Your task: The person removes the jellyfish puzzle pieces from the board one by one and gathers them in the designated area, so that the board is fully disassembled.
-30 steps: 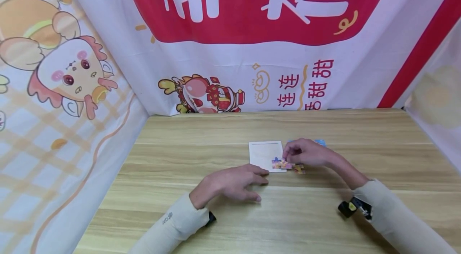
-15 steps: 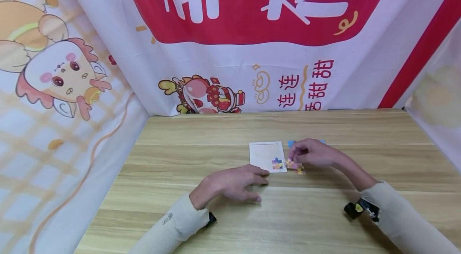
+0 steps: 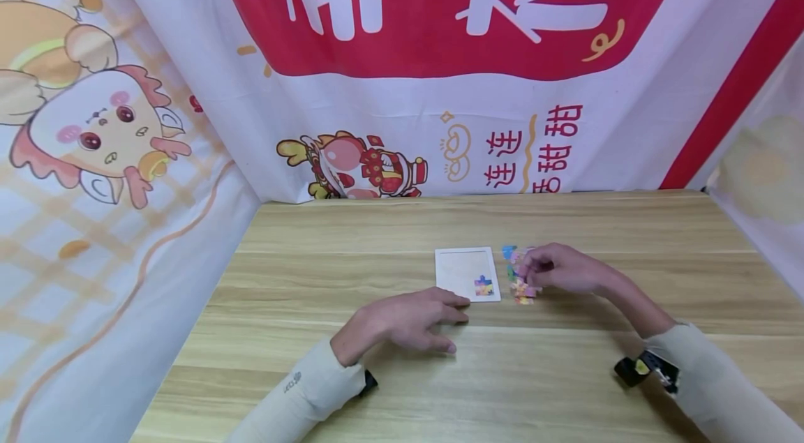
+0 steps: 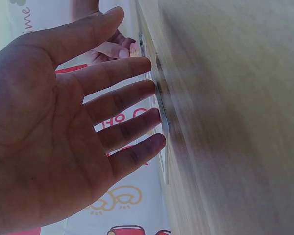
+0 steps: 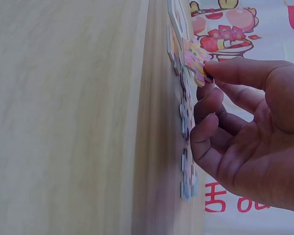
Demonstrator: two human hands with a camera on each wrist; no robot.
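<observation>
One pink puzzle piece [image 5: 196, 58] pinched in my right hand [image 3: 561, 268], above loose pieces [image 3: 520, 289]. Left hand [image 3: 402, 321] relaxed, fingertips [image 4: 154, 117] touching white puzzle tray [image 3: 465, 270].

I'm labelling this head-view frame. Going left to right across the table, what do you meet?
Left hand → white puzzle tray → piece set in tray → loose pieces → right hand.
</observation>
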